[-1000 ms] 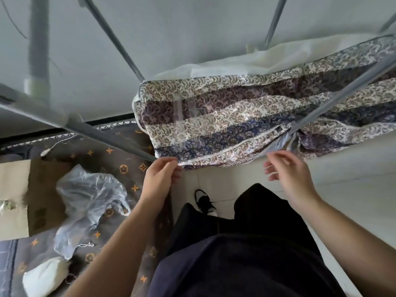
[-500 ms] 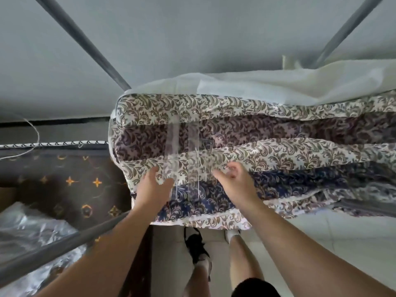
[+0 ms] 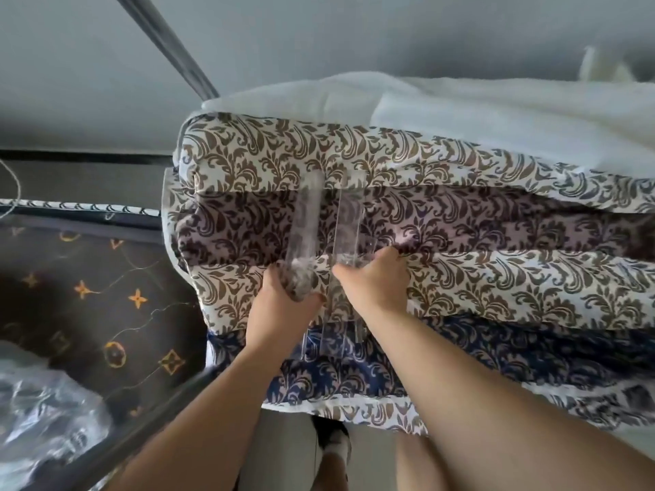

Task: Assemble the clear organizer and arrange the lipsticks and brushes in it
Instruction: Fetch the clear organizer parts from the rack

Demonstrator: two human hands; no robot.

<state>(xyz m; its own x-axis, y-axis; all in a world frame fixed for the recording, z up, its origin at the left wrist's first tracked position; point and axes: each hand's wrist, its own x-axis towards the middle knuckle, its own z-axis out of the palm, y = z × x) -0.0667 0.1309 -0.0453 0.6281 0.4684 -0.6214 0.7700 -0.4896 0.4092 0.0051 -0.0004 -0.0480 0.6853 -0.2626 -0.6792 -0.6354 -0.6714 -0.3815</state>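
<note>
Clear organizer panels [image 3: 340,242] lie on the patterned bedding [image 3: 460,278], long axis running from us toward the far wall. Our left hand [image 3: 283,306] grips one panel's near end; our right hand [image 3: 372,281] curls round another's.

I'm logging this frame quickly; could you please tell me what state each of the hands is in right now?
Left hand: grips a clear organizer piece.
Right hand: fingers curled onto a second clear panel.

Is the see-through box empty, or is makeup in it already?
Empty, as far as shows. Only the patterned bedding shows through the clear organizer that the left hand and right hand grip.
</note>
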